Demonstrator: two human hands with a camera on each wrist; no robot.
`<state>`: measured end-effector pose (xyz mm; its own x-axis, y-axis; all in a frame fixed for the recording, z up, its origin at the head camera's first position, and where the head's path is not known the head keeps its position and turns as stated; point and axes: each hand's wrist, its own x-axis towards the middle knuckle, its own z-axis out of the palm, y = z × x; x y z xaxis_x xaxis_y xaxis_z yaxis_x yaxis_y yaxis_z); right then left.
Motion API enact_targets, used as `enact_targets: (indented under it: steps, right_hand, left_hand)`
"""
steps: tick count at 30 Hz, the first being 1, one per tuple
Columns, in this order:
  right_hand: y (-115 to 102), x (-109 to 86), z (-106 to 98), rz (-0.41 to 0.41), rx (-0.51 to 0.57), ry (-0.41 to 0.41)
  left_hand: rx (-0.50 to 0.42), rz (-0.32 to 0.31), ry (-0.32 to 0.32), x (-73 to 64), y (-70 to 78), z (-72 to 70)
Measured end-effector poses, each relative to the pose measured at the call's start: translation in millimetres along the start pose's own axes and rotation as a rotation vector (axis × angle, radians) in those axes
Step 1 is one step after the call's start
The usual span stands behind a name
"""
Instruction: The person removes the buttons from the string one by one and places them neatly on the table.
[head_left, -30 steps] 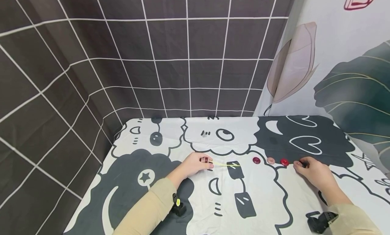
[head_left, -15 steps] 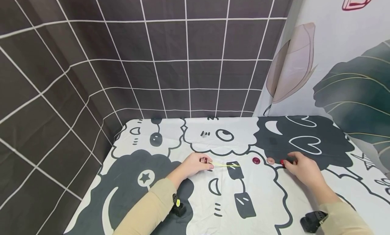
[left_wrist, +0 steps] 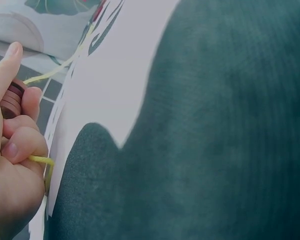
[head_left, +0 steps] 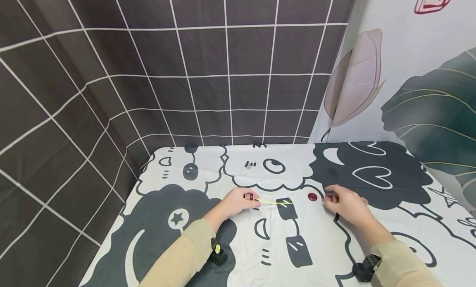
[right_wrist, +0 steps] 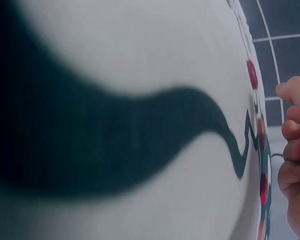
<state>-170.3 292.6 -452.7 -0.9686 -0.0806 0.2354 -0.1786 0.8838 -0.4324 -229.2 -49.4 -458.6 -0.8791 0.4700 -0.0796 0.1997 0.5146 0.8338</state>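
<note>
My left hand (head_left: 241, 203) pinches a stack of reddish-brown and dark red buttons (left_wrist: 12, 100) between thumb and fingers. A yellow string (head_left: 275, 202) runs out of the stack to the right over the cloth. Its other end (left_wrist: 42, 160) comes out between the curled lower fingers. My right hand (head_left: 346, 205) is over the row of loose buttons, fingers loosely bent and nothing visible in them. Left of its fingertips lies a dark red button (head_left: 312, 197). A pink button (head_left: 365, 201) shows behind the hand. The right wrist view shows a red button (right_wrist: 263, 189) below the fingers.
A white and dark grey cartoon-print cloth (head_left: 323, 245) covers the table. Behind it hangs a dark curtain with a white grid (head_left: 245, 88). A leaf-print curtain (head_left: 401, 80) hangs at the right. Each wrist carries a small black camera (head_left: 366, 267).
My right hand has moved left along the row, from the right-hand pink button past the red one to the pink one beside the dark red button. The left hand stays in place.
</note>
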Motion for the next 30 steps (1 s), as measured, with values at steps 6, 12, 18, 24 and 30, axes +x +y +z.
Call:
enact_targets:
  steps: [6,12,18,24,30]
  right_hand:
    - [-11,7.0,8,-0.094,0.018,-0.041]
    - [-24,15.7,18,-0.165,0.041,-0.085]
    - [-37,20.2,27,-0.197,0.034,-0.11]
    - [-49,24.4,36,-0.242,0.057,-0.099]
    - [-63,29.7,43,-0.305,0.073,-0.107]
  left_hand:
    - [0.01,0.008,0.003,0.5,-1.7,-1.3]
    - [0.014,0.007,0.003,1.7,-1.2,-1.3]
    - [-0.002,0.004,0.004,1.3,-0.6,0.3]
    - [-0.013,-0.003,0.009,2.6,-0.8,1.3]
    - [-0.003,-0.002,0.019,2.8,-2.6,0.2]
